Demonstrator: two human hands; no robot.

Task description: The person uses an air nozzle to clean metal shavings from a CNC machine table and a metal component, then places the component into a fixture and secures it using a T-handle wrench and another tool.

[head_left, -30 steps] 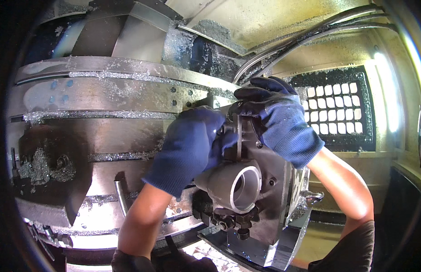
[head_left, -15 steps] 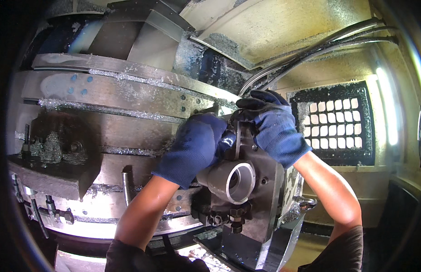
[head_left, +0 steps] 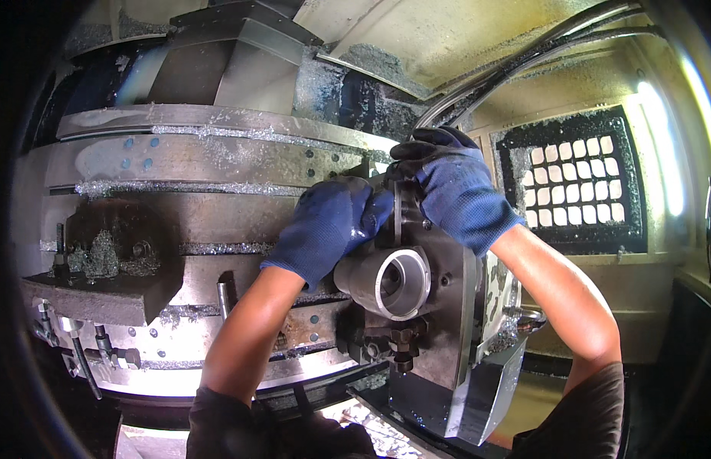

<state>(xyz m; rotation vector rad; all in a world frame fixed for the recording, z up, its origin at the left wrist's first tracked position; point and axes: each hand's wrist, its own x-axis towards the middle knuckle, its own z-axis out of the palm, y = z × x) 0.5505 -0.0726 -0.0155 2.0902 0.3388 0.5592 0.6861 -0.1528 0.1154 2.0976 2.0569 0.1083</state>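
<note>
Both my hands wear blue work gloves and are at the top of a dark metal fixture [head_left: 446,314] inside a machine. My left hand [head_left: 329,226] is on the left side of an upright metal plate [head_left: 397,216], thumb towards it and fingers curled mostly out of sight. Over the fixture's top edge, my right hand [head_left: 459,187] bends its fingers around a dark part that I cannot make out. Just below the hands, a hollow grey metal cylinder [head_left: 363,277] sits in the fixture, its round opening facing me. Beneath the cylinder are a dark bolt and nut [head_left: 402,352].
Ribbed metal guide plates [head_left: 241,157] strewn with shiny chips run across the left. A dark block [head_left: 95,294] with threaded studs stands at far left. Hoses [head_left: 516,65] hang at upper right above a grille [head_left: 577,180]. A metal rod [head_left: 224,297] sticks up near my left forearm.
The view has shifted slightly, so the fixture appears higher. My left thumb has moved up beside the upright plate; my right hand stays over the fixture's top.
</note>
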